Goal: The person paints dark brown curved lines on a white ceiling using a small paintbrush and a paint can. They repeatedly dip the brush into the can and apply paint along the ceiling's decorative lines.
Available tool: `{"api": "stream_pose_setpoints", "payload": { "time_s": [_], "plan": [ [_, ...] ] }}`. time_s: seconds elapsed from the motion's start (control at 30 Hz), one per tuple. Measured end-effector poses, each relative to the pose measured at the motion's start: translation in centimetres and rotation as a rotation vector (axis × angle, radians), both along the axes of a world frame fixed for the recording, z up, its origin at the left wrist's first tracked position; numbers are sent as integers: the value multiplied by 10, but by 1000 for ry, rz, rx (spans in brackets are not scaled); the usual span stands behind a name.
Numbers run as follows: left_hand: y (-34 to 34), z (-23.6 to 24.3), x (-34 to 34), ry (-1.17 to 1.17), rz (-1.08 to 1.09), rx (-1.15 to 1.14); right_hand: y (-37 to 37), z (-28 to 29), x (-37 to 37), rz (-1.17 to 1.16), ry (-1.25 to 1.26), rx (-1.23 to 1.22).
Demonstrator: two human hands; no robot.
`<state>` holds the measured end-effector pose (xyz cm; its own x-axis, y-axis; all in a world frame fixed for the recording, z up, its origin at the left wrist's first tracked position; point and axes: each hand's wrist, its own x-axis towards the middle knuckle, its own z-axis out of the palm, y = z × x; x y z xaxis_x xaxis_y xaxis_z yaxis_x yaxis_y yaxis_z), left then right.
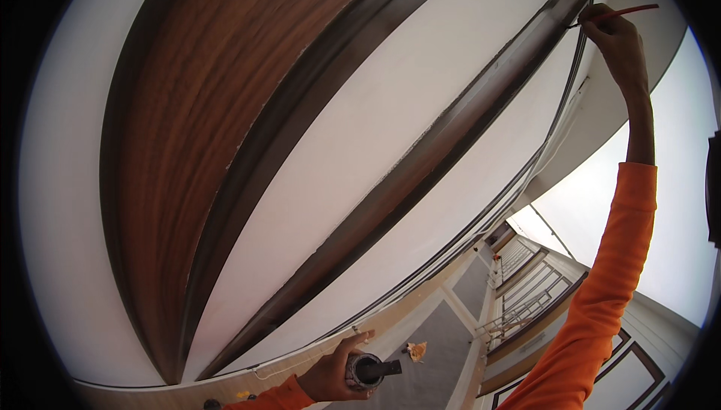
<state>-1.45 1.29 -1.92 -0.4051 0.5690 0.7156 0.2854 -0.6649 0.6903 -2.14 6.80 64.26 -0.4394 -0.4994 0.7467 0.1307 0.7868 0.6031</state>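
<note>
High at the upper right, my right hand [610, 31] grips a thin red-handled brush [631, 10], its tip at the edge of a long dark wooden trim [484, 113] on the white wall [398, 72]. Low in the middle, my left hand [334, 372] holds a small dark container [361, 378] with a flat dark piece [387, 369] standing out of it; what is inside is hard to make out. To the left of the trim is a brown wood-grain door [180, 110] in a dark frame [293, 117].
Dark cables [526, 172] run along the wall near the trim. Below lie a walkway floor [443, 335] and a small tan scrap [417, 352]. Railings [526, 305] and framed panels [631, 380] line the far side, under a bright open area [676, 185].
</note>
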Motion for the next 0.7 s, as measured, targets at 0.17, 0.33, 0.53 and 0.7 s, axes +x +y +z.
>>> {"api": "stream_pose_setpoints", "payload": {
  "time_s": [0.17,0.33,0.53,0.7],
  "plan": [
    [2,0,3,12,34,8,10,12,8,32,36,-36],
    [25,-22,4,-14,53,223,40,15,1,432,127,-212],
    [-31,41,27,-59,8,128,79,-14,-12,839,96,-459],
    [-19,47,26,-41,3,121,98,-18,-16,815,-13,-488]
  ]
}}
